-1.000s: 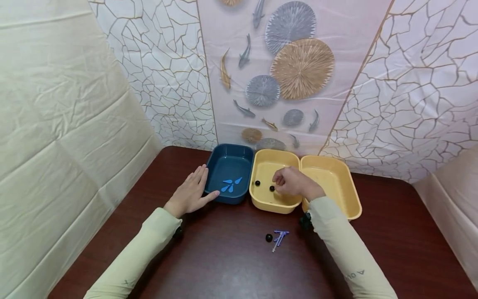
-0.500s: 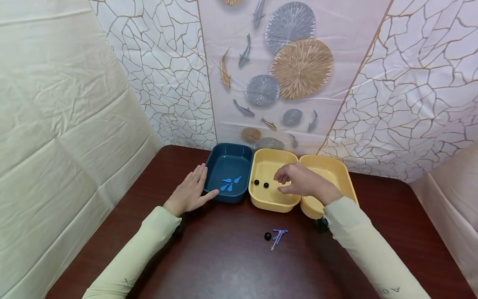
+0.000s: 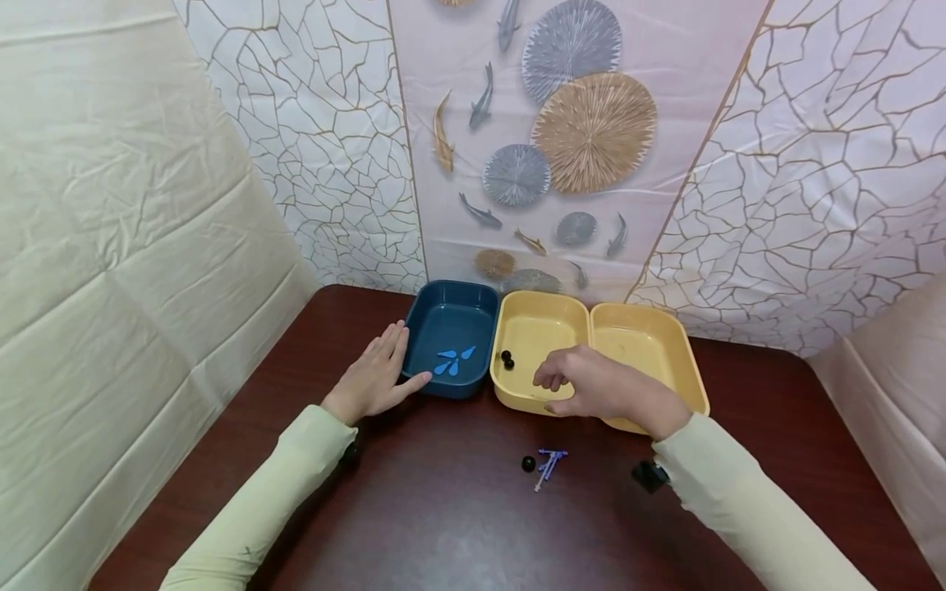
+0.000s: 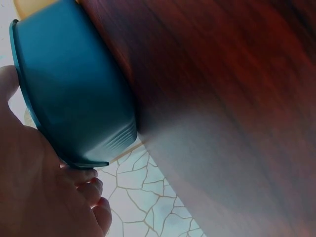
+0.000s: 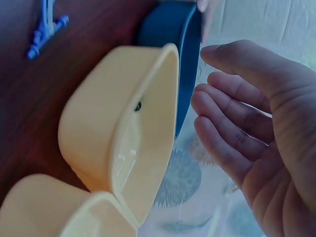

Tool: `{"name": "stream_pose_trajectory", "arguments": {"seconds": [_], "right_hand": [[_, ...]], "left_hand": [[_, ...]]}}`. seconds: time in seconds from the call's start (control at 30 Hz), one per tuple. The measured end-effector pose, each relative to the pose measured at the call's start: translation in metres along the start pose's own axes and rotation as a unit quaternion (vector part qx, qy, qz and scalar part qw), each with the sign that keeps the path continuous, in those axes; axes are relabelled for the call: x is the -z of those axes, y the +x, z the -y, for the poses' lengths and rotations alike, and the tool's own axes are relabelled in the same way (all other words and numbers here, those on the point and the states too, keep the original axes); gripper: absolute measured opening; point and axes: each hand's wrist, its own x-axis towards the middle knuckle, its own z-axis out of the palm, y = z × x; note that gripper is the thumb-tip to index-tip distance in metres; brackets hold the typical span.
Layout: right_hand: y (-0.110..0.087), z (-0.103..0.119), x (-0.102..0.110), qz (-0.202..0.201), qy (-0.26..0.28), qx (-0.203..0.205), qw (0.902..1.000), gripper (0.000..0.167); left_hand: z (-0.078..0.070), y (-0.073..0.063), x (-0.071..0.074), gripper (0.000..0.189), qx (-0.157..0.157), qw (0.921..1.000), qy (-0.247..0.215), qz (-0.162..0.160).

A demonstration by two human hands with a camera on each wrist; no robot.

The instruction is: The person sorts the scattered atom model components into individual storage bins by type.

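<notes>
My left hand (image 3: 373, 376) rests with straight fingers along the left rim of the dark blue bin (image 3: 421, 316), its thumb at the near corner. Inside that bin lie several light blue teardrop-shaped pieces (image 3: 454, 367). Above the near right part of the middle yellow bin (image 3: 543, 304) hovers my right hand (image 3: 599, 382), its fingers loosely bent and nothing between them. Two small black balls (image 3: 507, 359) sit close together by that bin's left wall. On the table in front are another black ball (image 3: 528, 464) and a small pile of purple-blue sticks (image 3: 549, 466).
A second yellow bin (image 3: 654, 320) stands against the middle one on its right, partly behind my right forearm. All the bins are in a row near the back edge of the dark wooden table (image 3: 443, 509). A patterned cloth (image 3: 532, 246) hangs behind them.
My right hand has loosened its fingers and drawn back toward me and slightly up from the middle bin. The black ball near it has rolled left to the other ball. My left hand stays put.
</notes>
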Motion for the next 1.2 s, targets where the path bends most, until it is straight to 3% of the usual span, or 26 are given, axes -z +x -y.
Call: {"name": "stream_pose_trajectory", "arguments": {"seconds": [0.33, 0.6, 0.83, 1.2], "right_hand": [[-0.01, 0.012, -0.033, 0.013, 0.009, 0.036, 0.9992, 0.021], [-0.01, 0.008, -0.062, 0.049, 0.024, 0.015, 0.9984, 0.025], [-0.009, 0.001, -0.083, 0.035, 0.02, 0.052, 0.9978, 0.023], [-0.008, -0.003, -0.102, 0.03, 0.011, 0.059, 0.9978, 0.017]], "left_hand": [[0.001, 0.001, 0.0, 0.1, -0.003, 1.0, 0.0, -0.002], [0.001, 0.001, 0.0, 0.101, -0.001, 1.0, 0.0, -0.002], [0.001, 0.0, -0.001, 0.102, 0.003, 1.0, -0.002, 0.0], [0.001, 0.001, -0.002, 0.101, 0.002, 1.0, -0.001, 0.0]]}}
